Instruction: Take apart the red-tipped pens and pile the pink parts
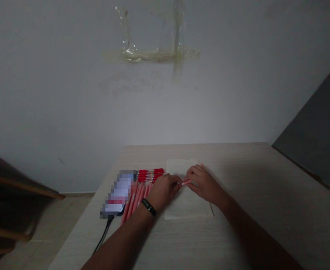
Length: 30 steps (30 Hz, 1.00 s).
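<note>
Between my two hands is a slim pink pen part (186,182) with a whitish end, mostly covered by fingers. My left hand (165,189), a black band on its wrist, pinches the whitish end. From the other side, my right hand (203,183) has its fingers closed around the pink end. Both hands are over a pale sheet of paper (182,208) on the table. Left of my left hand lie several red pens (150,174) in a row. Nearer to me, several pale pink pen barrels (134,198) lie side by side, partly hidden by my left forearm.
A phone (119,193) with a lit, blurred screen lies at the table's left edge, a black cable (104,232) running from it. The light wooden table (252,165) meets a wall (210,108) behind. A dark wooden chair (15,202) is at left.
</note>
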{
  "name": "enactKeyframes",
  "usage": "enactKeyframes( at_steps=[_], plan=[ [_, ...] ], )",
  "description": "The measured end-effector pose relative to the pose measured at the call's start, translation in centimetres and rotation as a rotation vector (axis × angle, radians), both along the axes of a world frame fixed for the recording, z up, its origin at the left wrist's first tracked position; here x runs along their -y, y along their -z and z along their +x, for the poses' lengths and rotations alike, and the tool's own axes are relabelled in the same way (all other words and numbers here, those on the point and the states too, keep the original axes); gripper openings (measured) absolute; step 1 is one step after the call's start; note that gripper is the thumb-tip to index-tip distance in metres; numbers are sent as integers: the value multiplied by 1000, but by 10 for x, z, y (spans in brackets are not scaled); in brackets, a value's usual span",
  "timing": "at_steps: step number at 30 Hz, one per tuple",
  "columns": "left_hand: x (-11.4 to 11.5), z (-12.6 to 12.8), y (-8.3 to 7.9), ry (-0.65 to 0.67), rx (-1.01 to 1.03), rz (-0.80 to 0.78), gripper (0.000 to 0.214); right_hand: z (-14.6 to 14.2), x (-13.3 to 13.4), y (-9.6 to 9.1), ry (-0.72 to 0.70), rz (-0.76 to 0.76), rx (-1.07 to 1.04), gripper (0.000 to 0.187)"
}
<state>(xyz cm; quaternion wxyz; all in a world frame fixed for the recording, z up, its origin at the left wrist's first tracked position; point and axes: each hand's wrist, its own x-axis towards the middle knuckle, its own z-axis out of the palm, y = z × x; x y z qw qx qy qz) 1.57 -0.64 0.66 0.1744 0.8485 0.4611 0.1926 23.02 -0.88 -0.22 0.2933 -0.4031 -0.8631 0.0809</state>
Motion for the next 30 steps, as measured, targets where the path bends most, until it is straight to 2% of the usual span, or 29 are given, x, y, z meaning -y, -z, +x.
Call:
enactKeyframes(
  at_steps=[17, 30],
  plan=[
    [-5, -2, 7, -80, 29, -46, 13, 30, -14, -9, 98, 102, -32, 16],
    [-5, -2, 8, -71, 25, -50, 14, 26, -13, -7, 69, 98, -31, 15]
  ],
)
